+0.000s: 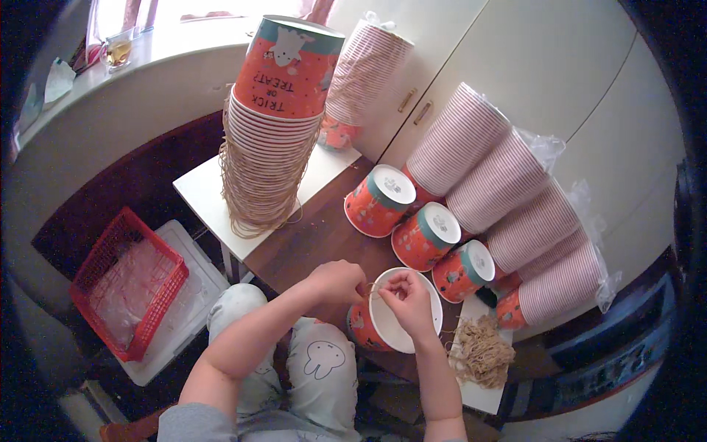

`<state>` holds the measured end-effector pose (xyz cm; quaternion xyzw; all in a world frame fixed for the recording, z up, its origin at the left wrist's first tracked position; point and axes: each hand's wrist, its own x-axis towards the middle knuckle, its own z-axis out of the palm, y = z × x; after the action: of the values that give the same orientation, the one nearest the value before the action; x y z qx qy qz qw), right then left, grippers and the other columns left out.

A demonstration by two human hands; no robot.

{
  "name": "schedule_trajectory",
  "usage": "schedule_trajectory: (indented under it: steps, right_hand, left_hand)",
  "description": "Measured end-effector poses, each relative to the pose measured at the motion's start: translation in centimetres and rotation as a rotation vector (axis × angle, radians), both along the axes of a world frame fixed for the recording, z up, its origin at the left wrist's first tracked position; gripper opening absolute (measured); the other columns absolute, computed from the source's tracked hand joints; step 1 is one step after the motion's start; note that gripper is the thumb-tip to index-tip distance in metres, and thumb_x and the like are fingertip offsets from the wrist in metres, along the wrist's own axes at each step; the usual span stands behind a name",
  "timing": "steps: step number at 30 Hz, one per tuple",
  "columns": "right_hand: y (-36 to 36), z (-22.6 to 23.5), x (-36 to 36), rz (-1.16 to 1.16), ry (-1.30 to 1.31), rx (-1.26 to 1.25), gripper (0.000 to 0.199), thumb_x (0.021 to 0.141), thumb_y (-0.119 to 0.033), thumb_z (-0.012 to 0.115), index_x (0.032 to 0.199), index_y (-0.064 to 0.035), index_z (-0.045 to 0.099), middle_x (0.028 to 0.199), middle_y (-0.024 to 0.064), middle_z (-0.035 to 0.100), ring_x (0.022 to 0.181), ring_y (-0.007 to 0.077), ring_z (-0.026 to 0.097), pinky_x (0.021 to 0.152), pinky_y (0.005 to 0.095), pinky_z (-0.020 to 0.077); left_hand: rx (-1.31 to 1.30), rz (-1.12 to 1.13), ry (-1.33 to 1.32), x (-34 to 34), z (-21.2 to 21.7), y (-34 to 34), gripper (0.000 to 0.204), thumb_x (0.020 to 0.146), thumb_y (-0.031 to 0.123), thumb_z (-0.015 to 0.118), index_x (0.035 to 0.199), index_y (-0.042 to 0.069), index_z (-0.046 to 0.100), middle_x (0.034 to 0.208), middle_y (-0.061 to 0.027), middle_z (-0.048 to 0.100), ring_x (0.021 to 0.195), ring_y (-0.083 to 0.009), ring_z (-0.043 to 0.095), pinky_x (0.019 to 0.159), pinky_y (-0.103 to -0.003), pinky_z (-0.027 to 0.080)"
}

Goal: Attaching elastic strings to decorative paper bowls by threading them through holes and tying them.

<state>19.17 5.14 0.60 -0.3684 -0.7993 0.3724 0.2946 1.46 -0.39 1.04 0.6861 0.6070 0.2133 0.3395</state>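
Both your hands, left hand (pixel 337 282) and right hand (pixel 406 296), pinch a thin string (pixel 370 291) at the paper bucket (pixel 390 318) rim, near the table's (pixel 324 236) front edge; tugging could tip it off.

twine (pixel 370 289): too thin to trace | paper bucket (pixel 401 318): wall mostly hidden behind both hands' fingers (pixel 398 286)

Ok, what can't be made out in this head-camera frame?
- Twine at the left hand and right hand: too thin to follow.
- The paper bucket rim's near side: hidden by the hands.
- Bucket stacks: lower ends hide behind each other.
- Red basket contents: clear, blurred.
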Motion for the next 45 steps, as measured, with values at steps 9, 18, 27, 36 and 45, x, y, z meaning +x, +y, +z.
schedule_trajectory:
  steps: [9, 18, 27, 36, 45]
  right_hand:
    - [0.0, -0.2, 0.1, 0.020, 0.030, -0.098, 0.024, 0.071, 0.000, 0.064, 0.086, -0.0042, 0.047, 0.075, 0.0014, 0.055, 0.066, 0.0049, 0.051, 0.058, 0.0169, 0.0393]
    - [0.3, -0.4, 0.1, 0.026, 0.058, -0.125, 0.024, 0.072, 0.001, 0.063, 0.087, -0.0043, 0.046, 0.077, 0.0025, 0.055, 0.069, 0.0065, 0.053, 0.061, 0.0178, 0.0415]
    - [0.5, -0.8, 0.5, 0.025, 0.112, -0.147, 0.023, 0.071, -0.002, 0.065, 0.087, -0.0042, 0.047, 0.076, 0.0021, 0.057, 0.068, 0.0066, 0.053, 0.059, 0.0188, 0.0405]
    - [0.3, -0.7, 0.0, 0.014, 0.078, -0.128, 0.023, 0.071, -0.003, 0.065, 0.087, -0.0038, 0.048, 0.076, 0.0022, 0.057, 0.069, 0.0069, 0.054, 0.059, 0.0191, 0.0410]
    - [0.6, -1.2, 0.3, 0.022, 0.109, -0.146, 0.022, 0.072, -0.003, 0.064, 0.087, -0.0036, 0.048, 0.078, 0.0032, 0.057, 0.070, 0.0077, 0.054, 0.060, 0.0194, 0.0418]
  left_hand:
    - [0.119, 0.101, 0.066, -0.1, -0.7, 0.4, 0.019, 0.068, 0.024, 0.058, 0.083, 0.013, 0.065, 0.079, -0.0083, 0.064, 0.075, -0.0269, 0.061, 0.068, -0.037, 0.048]
    - [0.053, 0.014, 0.101, 0.1, -1.1, 0.4, 0.025, 0.065, 0.027, 0.060, 0.084, 0.012, 0.065, 0.080, -0.0097, 0.064, 0.074, -0.0275, 0.061, 0.068, -0.037, 0.049]
    - [0.168, 0.167, 0.054, 0.3, -0.6, 0.5, 0.015, 0.066, 0.018, 0.056, 0.076, 0.011, 0.065, 0.078, -0.0106, 0.063, 0.073, -0.0271, 0.061, 0.068, -0.037, 0.049]
    - [0.059, 0.028, -0.012, -0.5, -1.4, 0.5, 0.024, 0.066, 0.025, 0.061, 0.085, 0.010, 0.065, 0.080, -0.0102, 0.064, 0.074, -0.0273, 0.061, 0.069, -0.037, 0.049]
    - [0.079, 0.142, 0.075, 0.4, -0.3, 0.1, 0.017, 0.065, 0.019, 0.060, 0.080, 0.012, 0.066, 0.080, -0.0102, 0.063, 0.076, -0.0267, 0.061, 0.070, -0.037, 0.048]
